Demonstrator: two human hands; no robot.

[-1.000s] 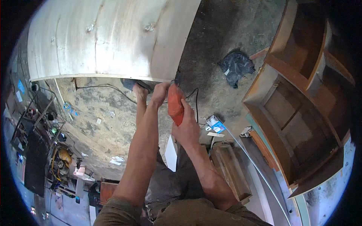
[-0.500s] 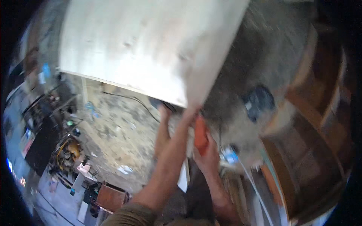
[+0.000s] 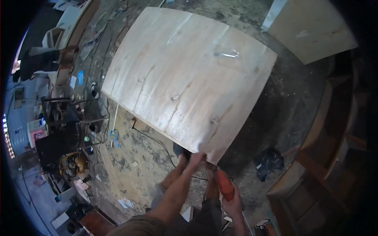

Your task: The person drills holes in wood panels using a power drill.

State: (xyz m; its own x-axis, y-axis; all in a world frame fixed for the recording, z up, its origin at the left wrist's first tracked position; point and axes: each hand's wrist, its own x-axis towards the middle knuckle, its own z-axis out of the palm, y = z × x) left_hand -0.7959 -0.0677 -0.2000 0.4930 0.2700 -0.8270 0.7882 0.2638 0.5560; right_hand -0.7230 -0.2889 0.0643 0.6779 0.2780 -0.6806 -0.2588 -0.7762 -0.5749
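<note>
The near corner of the plywood sheet (image 3: 185, 82) is gripped by the left hand (image 3: 195, 159). An orange tool (image 3: 225, 185) is clenched in the right hand (image 3: 233, 200). The sheet could be dropped (a one-corner hold is weak) onto the dusty floor (image 3: 138, 157).

Wooden cabinets (image 3: 334, 157), black bag (image 3: 268, 162), sawdust-strewn floor (image 3: 130, 169).

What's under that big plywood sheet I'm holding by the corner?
Beyond the plywood sheet, sawdust-strewn floor and a black cable show. The left hand grips its near corner; whatever lies beneath is covered.
</note>
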